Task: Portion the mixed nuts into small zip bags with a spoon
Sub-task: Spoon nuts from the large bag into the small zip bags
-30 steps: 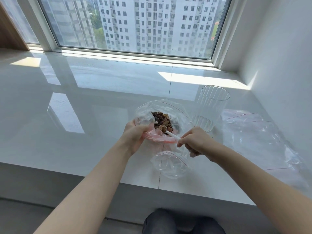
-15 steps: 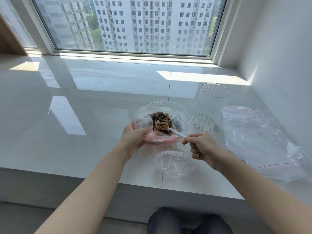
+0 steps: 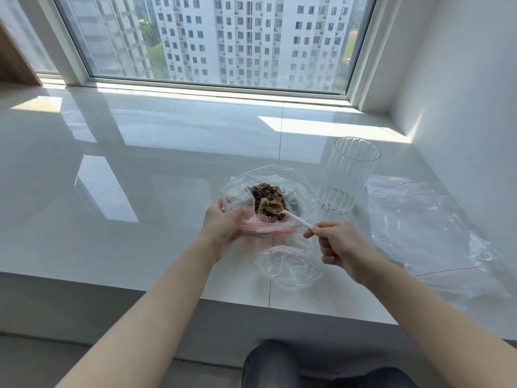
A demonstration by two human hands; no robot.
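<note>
Left hand (image 3: 223, 228) grips the open nut bag (image 3: 268, 203) on the tabletop (image 3: 140, 191); right hand (image 3: 338, 245) pinches a loaded white spoon (image 3: 288, 215) above it, an empty small bag (image 3: 288, 267) lying nearer.

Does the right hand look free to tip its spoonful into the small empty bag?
Probably yes: the small bag lies open just below the right hand, nothing between them.

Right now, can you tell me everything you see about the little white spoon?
The white spoon looks like thin plastic, with a slim straight handle and a small bowl heaped with nuts. It slants from lower right up to the left. The right hand pinches the handle's end. Its loaded bowl sits over the mixed nuts inside the open big zip bag, which the left hand holds.
</note>
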